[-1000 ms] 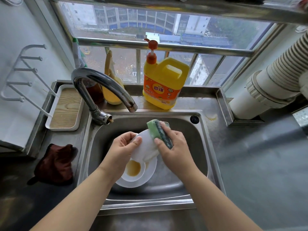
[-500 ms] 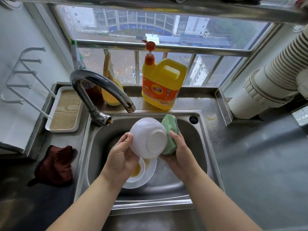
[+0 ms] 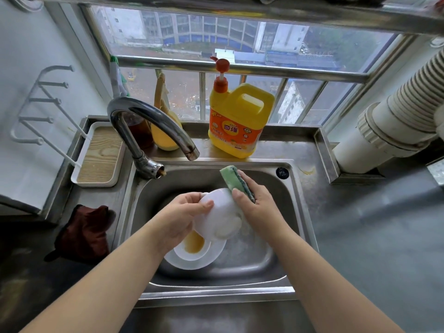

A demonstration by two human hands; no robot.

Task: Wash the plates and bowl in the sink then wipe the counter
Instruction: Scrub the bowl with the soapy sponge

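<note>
Sink (image 3: 295, 212): brushed stainless steel, dull sheen, wet. Faucet (image 3: 153, 121): polished chrome, rust-stained at tip. Bowl (image 3: 222, 212) & plates (image 3: 192, 261): smooth glossy white, ceramic or plastic, can't tell. Sponge (image 3: 231, 179): soft green foam w/ rough dark scrub layer. Soap jug (image 3: 240, 121): glossy yellow plastic. Tray (image 3: 98, 157): white plastic rim, wood-grain base. Rag (image 3: 83, 233): matt maroon cloth. Counter (image 3: 374, 236): dark, semi-matt.

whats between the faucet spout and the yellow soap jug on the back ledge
In the head view, a bare strip of steel ledge separates the faucet spout from the yellow soap jug; nothing stands between them.
</note>
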